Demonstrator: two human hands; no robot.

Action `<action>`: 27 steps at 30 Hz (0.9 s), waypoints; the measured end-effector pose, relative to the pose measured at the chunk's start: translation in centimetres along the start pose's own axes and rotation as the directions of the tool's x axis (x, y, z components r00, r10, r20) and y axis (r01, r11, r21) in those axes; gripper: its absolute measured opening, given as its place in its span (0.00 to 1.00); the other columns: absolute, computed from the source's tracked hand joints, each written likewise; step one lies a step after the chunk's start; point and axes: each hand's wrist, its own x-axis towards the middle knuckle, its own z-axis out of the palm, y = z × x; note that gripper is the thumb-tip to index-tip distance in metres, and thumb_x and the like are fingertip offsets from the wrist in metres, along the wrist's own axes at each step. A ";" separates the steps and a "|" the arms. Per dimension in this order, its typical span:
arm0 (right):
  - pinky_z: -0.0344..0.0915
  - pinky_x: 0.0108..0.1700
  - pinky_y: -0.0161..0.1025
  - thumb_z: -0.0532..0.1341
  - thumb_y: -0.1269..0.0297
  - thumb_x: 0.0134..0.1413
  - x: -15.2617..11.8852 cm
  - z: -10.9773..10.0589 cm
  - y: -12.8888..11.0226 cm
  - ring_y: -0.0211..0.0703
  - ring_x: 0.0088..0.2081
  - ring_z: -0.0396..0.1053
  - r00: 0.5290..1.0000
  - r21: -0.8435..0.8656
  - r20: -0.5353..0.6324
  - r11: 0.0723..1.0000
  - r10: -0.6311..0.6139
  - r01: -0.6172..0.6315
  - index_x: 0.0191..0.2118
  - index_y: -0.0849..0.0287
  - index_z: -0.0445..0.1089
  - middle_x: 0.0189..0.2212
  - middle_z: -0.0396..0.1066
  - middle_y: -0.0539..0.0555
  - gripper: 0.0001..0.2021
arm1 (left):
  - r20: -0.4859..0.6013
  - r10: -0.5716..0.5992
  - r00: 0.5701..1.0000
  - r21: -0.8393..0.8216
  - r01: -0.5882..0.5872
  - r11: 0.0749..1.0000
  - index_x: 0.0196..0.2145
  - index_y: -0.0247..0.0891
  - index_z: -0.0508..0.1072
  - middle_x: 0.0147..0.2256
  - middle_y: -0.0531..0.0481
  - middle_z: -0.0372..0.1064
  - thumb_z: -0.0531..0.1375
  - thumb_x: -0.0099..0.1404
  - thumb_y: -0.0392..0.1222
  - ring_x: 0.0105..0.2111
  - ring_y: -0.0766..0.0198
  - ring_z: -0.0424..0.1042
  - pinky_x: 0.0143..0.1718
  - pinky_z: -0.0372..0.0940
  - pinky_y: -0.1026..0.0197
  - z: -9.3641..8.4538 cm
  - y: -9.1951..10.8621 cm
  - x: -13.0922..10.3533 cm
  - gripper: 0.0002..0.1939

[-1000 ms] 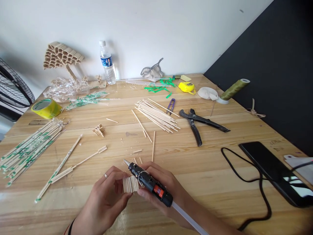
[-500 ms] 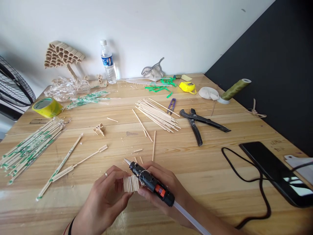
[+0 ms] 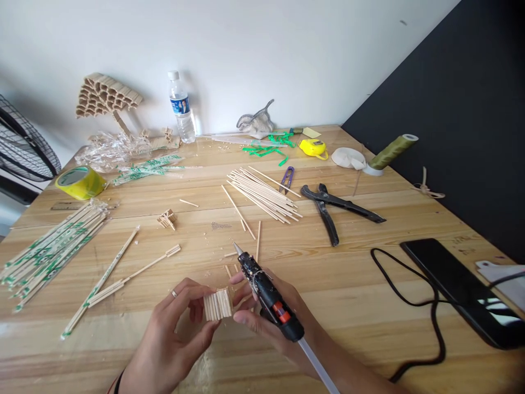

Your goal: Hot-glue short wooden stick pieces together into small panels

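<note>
Between thumb and fingers, my left hand (image 3: 174, 328) grips a small block of glued wooden sticks (image 3: 218, 304), its short pieces standing side by side. A black hot glue gun (image 3: 266, 295) rests in my right hand (image 3: 283, 328), its metal tip pointing up and away to the left. A clear glue stick (image 3: 318, 364) runs out of the back of the gun. The right thumb and fingertips are spread just beside the block's right side; whether they touch it I cannot tell. Short cut stick pieces (image 3: 228, 271) lie on the table beyond the block.
Bare chopsticks (image 3: 264, 194) lie in a pile mid-table, near black cutters (image 3: 328, 210) and purple snips (image 3: 286, 179). Wrapped chopsticks (image 3: 57, 246) and yellow tape (image 3: 80, 182) are on the left. A water bottle (image 3: 181, 109) stands at the wall; a corded black device (image 3: 459, 290) lies right.
My right hand has drawn slightly right, away from the block, and the glue gun has swung so its tip points farther right and up. The left hand still holds the block.
</note>
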 end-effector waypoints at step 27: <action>0.64 0.35 0.35 0.72 0.63 0.58 -0.4 0.0 -1.4 0.39 0.31 0.65 0.994 -0.089 0.110 0.996 -0.016 0.025 0.45 0.56 0.73 0.32 0.69 0.47 0.12 | 0.072 -0.018 0.997 -0.117 0.027 0.993 0.49 0.46 0.76 0.33 0.54 0.74 0.67 0.68 0.35 0.29 0.64 0.73 0.33 0.68 0.63 0.1 0.7 0.0 0.13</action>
